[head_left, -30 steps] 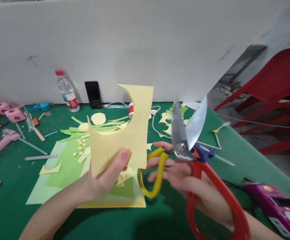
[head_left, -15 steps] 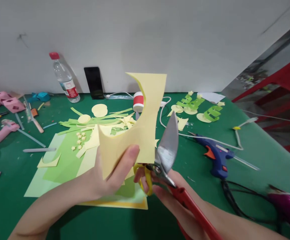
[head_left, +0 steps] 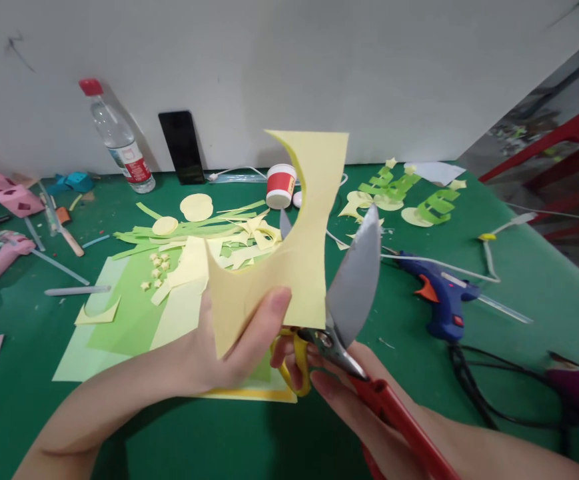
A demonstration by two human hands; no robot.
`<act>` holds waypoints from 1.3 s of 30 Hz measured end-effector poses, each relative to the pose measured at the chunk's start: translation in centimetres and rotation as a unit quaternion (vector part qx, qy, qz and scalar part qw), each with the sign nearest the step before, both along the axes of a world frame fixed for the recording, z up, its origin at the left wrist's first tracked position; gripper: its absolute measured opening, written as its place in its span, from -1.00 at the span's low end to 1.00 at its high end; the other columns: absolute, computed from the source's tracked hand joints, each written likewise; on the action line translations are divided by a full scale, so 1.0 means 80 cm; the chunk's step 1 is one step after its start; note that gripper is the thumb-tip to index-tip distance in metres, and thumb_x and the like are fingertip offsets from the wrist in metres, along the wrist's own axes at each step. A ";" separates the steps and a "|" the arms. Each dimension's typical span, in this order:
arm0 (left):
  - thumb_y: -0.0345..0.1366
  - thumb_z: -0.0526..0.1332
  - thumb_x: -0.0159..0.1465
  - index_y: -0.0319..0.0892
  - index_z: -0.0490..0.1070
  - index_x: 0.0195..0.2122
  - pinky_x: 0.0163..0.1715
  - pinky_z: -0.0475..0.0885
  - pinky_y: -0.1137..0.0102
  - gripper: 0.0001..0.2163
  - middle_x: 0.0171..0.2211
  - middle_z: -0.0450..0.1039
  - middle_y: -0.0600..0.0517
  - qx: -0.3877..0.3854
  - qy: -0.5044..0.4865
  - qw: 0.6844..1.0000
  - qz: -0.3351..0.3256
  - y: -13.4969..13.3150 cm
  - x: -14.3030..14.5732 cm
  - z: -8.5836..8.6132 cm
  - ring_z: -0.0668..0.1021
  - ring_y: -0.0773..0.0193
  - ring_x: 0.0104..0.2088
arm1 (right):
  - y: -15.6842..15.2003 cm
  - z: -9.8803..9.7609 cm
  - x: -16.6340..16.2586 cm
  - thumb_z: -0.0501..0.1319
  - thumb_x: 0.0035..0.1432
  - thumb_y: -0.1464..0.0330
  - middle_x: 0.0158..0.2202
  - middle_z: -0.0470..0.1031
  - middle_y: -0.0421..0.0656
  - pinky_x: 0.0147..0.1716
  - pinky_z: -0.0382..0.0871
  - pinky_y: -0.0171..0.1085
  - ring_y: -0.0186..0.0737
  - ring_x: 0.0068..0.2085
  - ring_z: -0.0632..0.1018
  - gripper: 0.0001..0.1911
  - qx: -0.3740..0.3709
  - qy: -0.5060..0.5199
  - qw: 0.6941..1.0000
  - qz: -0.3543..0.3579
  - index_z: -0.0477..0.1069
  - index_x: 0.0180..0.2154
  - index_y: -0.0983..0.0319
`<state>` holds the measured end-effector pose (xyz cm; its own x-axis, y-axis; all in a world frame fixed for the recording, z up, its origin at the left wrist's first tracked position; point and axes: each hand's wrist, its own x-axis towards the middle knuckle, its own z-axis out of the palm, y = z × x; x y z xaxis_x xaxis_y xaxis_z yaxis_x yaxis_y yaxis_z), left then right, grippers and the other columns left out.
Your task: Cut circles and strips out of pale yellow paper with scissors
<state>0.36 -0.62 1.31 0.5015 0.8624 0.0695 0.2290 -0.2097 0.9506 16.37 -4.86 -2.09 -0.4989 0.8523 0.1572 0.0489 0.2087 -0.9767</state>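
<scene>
My left hand (head_left: 249, 333) pinches a pale yellow paper sheet (head_left: 314, 247) between thumb and fingers. The sheet stands upright and has a large curved cut-out in its upper left. Low at its right side, my right hand (head_left: 339, 387) grips scissors (head_left: 354, 287) with a broad silver blade and a red handle. The blades are spread, with the sheet's lower right corner by the pivot. A grey blade tip shows behind the sheet through the cut-out. Around my right fingers is a yellow loop handle (head_left: 302, 363); whether it belongs to the same tool I cannot tell.
Green and yellow paper sheets (head_left: 119, 340), small stars (head_left: 156, 267) and green strips (head_left: 134, 243) lie beneath and beyond my hands. A blue glue gun (head_left: 446, 300) with its cord lies right. A bottle (head_left: 119, 143), a phone (head_left: 182, 147) and a paper cup (head_left: 280, 187) stand by the wall.
The view has shifted slightly, so the table's things sit higher. The sheet and scissors appear a little further right. Both hands keep their holds.
</scene>
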 end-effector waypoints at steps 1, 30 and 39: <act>-0.27 -0.03 0.28 -0.16 0.31 -0.64 -0.63 0.45 0.53 -0.64 -0.68 0.43 0.06 -0.005 0.016 1.000 -0.006 0.001 -0.001 0.001 0.48 0.36 -0.64 | -0.002 -0.002 0.001 -0.08 0.24 0.42 -0.32 0.46 -0.21 -0.33 0.43 -0.31 -0.27 -0.36 0.48 -0.77 -0.012 -0.001 1.000 -0.004 0.21 -0.11 0.07; -0.34 -0.01 0.27 -0.11 0.36 -0.69 -0.68 0.42 0.52 -0.61 -0.71 0.41 0.10 0.077 0.031 0.996 0.017 0.003 0.004 -0.005 0.47 0.36 -0.65 | -0.009 -0.023 -0.006 -0.15 0.28 0.21 -0.49 0.24 -0.21 -0.46 0.21 -0.23 -0.28 -0.48 0.27 -0.74 -0.094 0.007 0.995 -0.045 0.16 -0.37 0.18; -0.22 0.05 0.25 -0.10 0.39 -0.61 -0.69 0.36 0.49 -0.69 -0.65 0.44 0.12 0.050 0.043 0.991 0.113 -0.007 0.008 -0.006 0.45 0.36 -0.63 | -0.009 -0.026 -0.006 -0.14 0.28 0.22 -0.50 0.24 -0.23 -0.48 0.19 -0.23 -0.29 -0.51 0.26 -0.75 -0.102 0.006 0.993 -0.050 0.14 -0.38 0.18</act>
<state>1.01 -1.17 0.84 0.3041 0.9443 0.1260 0.3607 -0.2365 0.9022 15.86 -5.62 -4.15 -0.4091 0.9123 -0.0195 0.0478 0.0001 -0.9989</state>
